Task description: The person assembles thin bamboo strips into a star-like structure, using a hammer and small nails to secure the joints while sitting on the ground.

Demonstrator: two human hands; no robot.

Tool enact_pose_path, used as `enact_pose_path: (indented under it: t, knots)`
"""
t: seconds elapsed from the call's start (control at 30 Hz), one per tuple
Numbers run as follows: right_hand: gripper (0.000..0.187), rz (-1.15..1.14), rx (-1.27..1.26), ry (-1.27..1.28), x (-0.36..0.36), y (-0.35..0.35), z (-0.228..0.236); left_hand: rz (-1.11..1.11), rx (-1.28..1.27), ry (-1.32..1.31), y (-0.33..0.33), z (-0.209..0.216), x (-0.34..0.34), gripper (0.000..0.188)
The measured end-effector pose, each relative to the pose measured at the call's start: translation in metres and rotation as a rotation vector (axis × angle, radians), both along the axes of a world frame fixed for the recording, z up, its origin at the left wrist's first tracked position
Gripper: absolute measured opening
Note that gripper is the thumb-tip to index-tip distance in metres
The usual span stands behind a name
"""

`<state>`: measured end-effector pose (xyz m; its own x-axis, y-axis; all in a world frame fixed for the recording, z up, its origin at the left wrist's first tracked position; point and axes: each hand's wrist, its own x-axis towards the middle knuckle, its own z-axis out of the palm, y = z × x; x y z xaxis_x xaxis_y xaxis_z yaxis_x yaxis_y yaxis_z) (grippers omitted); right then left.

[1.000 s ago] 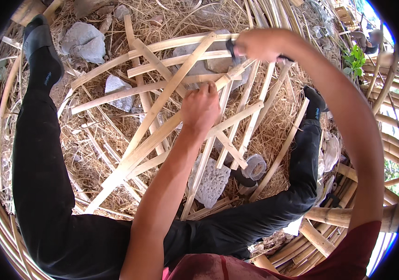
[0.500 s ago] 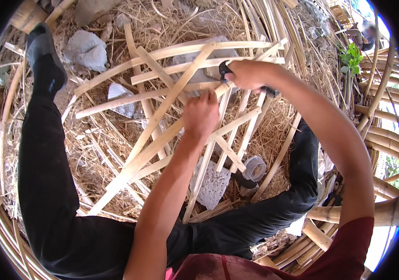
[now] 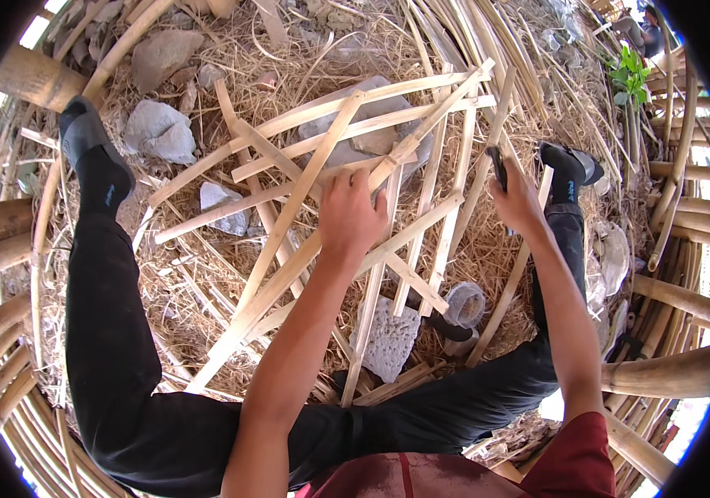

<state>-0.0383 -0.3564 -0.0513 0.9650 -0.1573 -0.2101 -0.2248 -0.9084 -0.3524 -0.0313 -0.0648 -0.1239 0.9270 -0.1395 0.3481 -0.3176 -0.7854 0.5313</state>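
Note:
My left hand (image 3: 353, 212) is closed round a long split bamboo strip (image 3: 431, 123), which slants from the lower left up to the far right. More pale bamboo strips (image 3: 313, 178) lie crossed beneath and around it. Over to the right, apart from that strip, my right hand (image 3: 517, 197) is closed on a dark knife-like tool (image 3: 498, 166). Its end points up and away from me; the rest is hidden by my fingers. Behind the strips lies a flat grey stone (image 3: 318, 129).
Pale shavings cover the ground between my outstretched legs. A rough grey block (image 3: 386, 339) and a cloudy round container (image 3: 464, 304) sit near my right thigh. Grey rocks (image 3: 158, 131) lie far left. Long strips (image 3: 463, 33) are heaped at the back; bamboo poles (image 3: 670, 371) stand around me.
My right hand has drawn away from the strip, moving right and nearer to me with the tool. My left hand stays on the strip. My right foot now shows.

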Motion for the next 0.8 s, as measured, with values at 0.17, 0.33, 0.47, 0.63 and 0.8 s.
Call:
enact_pose_path:
  t: [0.17, 0.33, 0.47, 0.63, 0.8]
  knots:
    - [0.041, 0.057, -0.028, -0.067, -0.045, -0.053, -0.065, 0.014, -0.077, -0.131, 0.023, 0.013, -0.001, 0.023]
    - [0.044, -0.076, -0.132, -0.188, -0.065, -0.024, -0.065, 0.175, -0.04, 0.307, 0.117, 0.048, -0.011, 0.023]
    - [0.036, -0.116, -0.043, -0.399, -0.09, 0.01, -0.046, -0.117, 0.344, 0.345, 0.135, 0.075, -0.071, 0.022]
    - [0.034, -0.01, 0.117, -0.462, -0.112, 0.041, -0.045, -0.13, 0.522, 0.119, 0.107, 0.064, -0.086, 0.027]
    - [0.037, 0.016, 0.237, -0.428, -0.149, 0.071, -0.046, 0.012, 0.564, 0.456, 0.093, 0.071, -0.084, 0.028]
